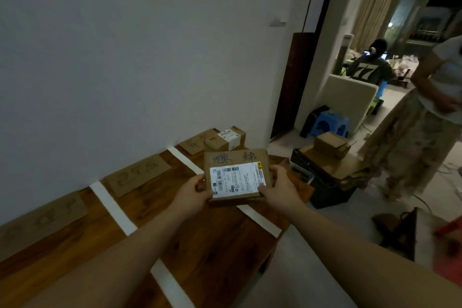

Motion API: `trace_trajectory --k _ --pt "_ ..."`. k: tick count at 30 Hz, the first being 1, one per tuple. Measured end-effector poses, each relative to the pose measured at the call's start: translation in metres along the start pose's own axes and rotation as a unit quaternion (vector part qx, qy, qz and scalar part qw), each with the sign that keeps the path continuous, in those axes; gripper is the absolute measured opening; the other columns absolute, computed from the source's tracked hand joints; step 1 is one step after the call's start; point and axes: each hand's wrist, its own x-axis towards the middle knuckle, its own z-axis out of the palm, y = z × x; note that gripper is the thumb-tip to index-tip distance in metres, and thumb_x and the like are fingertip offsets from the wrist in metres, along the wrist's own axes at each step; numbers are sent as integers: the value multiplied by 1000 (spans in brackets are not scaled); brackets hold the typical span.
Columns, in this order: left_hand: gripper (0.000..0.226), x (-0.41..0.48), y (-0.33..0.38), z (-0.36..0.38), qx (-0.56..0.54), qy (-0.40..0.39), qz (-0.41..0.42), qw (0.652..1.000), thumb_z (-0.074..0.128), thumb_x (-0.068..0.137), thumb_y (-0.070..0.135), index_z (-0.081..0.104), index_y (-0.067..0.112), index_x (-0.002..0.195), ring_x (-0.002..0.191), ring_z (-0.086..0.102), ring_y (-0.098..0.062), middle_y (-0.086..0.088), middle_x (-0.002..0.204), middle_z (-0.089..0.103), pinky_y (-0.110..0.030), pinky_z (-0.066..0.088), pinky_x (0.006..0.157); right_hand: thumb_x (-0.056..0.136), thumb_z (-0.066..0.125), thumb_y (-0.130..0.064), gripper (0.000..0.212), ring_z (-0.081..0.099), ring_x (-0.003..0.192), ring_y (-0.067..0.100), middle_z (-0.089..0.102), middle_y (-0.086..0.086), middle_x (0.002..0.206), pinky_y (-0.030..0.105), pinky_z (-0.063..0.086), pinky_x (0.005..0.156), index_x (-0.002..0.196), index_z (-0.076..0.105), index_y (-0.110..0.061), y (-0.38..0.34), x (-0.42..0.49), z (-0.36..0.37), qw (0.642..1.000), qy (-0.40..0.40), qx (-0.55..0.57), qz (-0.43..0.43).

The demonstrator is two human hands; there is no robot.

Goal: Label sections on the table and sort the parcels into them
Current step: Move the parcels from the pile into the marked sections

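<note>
Head view: mid-sort. Holding flat cardboard parcel above the desk, left hand and right hand fingers curled round its side edges. Next, likely: read its label, lower into matching section; small box at 12 o'clock.

A single head-worn wide-angle view looks forward and down, close over the table beside the wall.

Parcel above table; box behind it, on table; crate to the right.
</note>
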Motion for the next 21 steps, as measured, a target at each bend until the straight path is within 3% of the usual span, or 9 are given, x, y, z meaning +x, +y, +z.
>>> trace_trajectory --k 2,4,7,10,14,17,19,21 --pt "58 32 6 8 9 -8 -7 1000 57 92 12 32 18 144 109 56 -19 -8 134 52 -18 47 64 91 58 -4 57 62 95 13 58 0 120 15 51 54 140 33 -18 0 32 -4 1000 0 -18 8" --pt "56 56 11 16 22 -9 -10 1000 56 93 13 33 18 144 114 55 -21 -8 134 52 -16 45 59 90 59 -4 58 61 104 16 58 5 128 14 49 52 141 33 -17 1 63 -7 999 1 -39 13" --pt "55 88 10 26 41 -1 -13 999 58 92 16 36 18 142 116 55 -23 -8 132 53 -16 48 63 91 58 -6 55 58 107 16 55 6 129 12 46 49 140 35 -16 5 104 -8 998 -16 -67 2" --pt "55 117 4 38 31 13 -23 999 59 91 16 37 20 142 119 53 -21 -5 135 52 -19 51 74 93 57 -8 52 55 118 21 53 6 132 14 50 64 139 35 -18 12 144 -7 995 -48 -87 -16" --pt "51 141 -2 61 16 31 -44 998 57 92 14 41 21 139 109 54 -13 -1 131 54 -18 47 78 92 59 -13 52 48 128 22 51 2 137 36 46 98 139 38 -22 32 197 -4 987 -105 -121 -34" --pt "52 163 -5 93 -19 63 -87 994 55 93 14 37 23 141 99 55 -6 5 124 55 -11 45 68 92 59 -18 53 47 128 21 49 0 138 37 44 101 140 37 -24 56 248 -7 971 -179 -151 -52" --pt "57 175 -3 117 -40 96 -106 989 55 93 13 32 25 143 106 54 -8 3 131 53 -12 46 74 92 59 -18 52 50 123 19 51 -1 136 36 47 99 139 39 -25 70 279 -10 960 -225 -157 -64" --pt "61 184 -1 141 -54 133 -131 981 57 92 11 29 25 144 121 49 -15 1 136 49 -21 44 85 91 59 -15 51 52 116 14 52 -2 132 25 48 87 137 40 -26 84 303 -15 948 -263 -168 -70"
